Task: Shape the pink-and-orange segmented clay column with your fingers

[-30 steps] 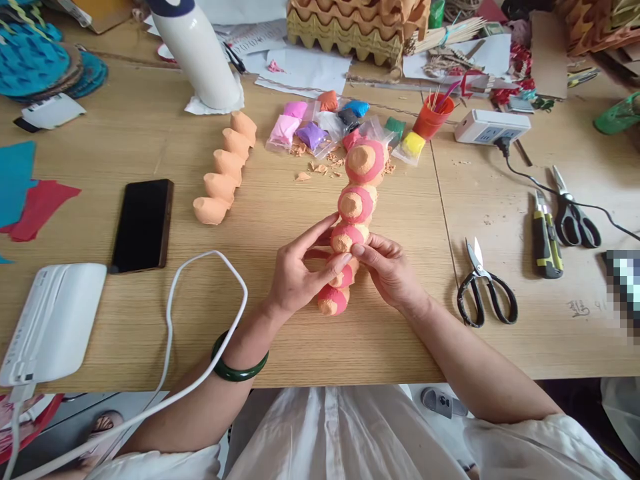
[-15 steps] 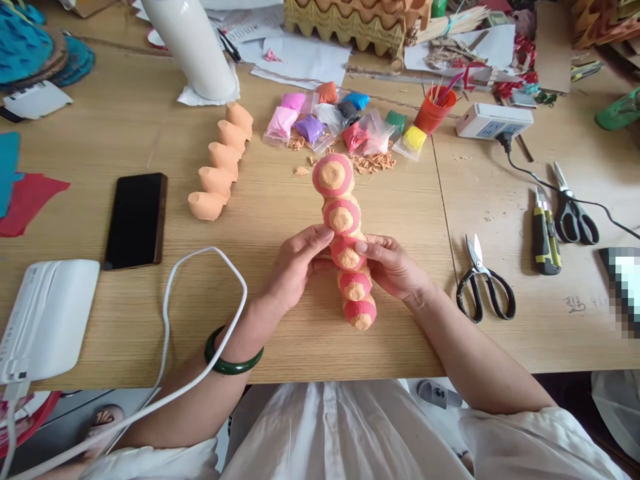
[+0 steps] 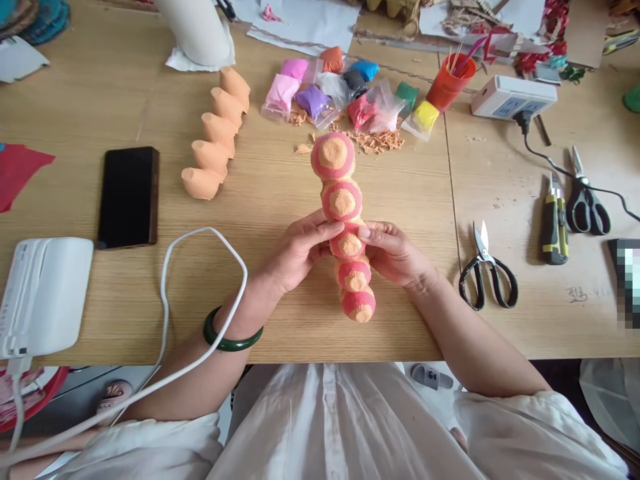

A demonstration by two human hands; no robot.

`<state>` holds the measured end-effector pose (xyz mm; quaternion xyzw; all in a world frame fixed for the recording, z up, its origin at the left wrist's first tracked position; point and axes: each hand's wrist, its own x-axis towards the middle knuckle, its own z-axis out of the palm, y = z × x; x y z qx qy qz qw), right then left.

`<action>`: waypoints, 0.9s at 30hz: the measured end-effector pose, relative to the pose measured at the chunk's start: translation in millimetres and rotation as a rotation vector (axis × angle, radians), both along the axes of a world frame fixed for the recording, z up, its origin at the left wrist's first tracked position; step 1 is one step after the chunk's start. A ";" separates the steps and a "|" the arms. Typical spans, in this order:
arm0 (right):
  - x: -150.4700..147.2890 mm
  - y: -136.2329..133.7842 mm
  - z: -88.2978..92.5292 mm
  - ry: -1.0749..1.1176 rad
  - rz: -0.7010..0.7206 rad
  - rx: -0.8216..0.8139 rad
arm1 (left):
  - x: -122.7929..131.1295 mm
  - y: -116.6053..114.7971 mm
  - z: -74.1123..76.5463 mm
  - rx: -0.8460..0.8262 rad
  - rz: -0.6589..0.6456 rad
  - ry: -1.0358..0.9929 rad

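Observation:
Between my two hands I hold an egg-carton strip [image 3: 343, 201], its row of bumps covered in orange with pink-red rings. My left hand [image 3: 303, 250] grips it from the left, thumb on the middle bump, fingers partly hidden behind. From the right, my right hand [image 3: 395, 252] pinches the same bump's edge. The strip is raised over the table, its far end near the orange crumbs [image 3: 373, 141]. A second, plain orange egg-carton strip [image 3: 219, 135] lies to the left. Behind are several small bags of coloured clay, among them a purple one [image 3: 313, 100] and a yellow one [image 3: 425, 117].
Left are a black phone [image 3: 129, 197], a white power bank [image 3: 53, 293] and its white cable [image 3: 164, 293], which loops over my left forearm. Right lie scissors [image 3: 484, 267], utility knives [image 3: 555, 220] and a power strip [image 3: 514, 99]. A red cup [image 3: 451, 81] and a white roll [image 3: 196, 33] stand behind.
The view has tilted down slightly, so the table's things sit higher in the picture. My left thumb has slid further across the middle bump. Both hands still hold the strip.

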<state>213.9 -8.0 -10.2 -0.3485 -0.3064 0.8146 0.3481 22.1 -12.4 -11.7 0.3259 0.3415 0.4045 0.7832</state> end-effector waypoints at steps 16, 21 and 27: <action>17.6 16.7 0.4 -0.044 -0.272 0.167 | 5.5 -5.1 -1.4 -0.060 0.003 0.041; 16.9 14.6 2.8 -0.091 -0.231 0.203 | 3.4 -3.4 -1.6 -0.086 -0.091 -0.053; 12.6 8.6 13.2 -0.173 -0.142 0.186 | 2.7 -2.5 -3.2 -0.042 -0.012 -0.095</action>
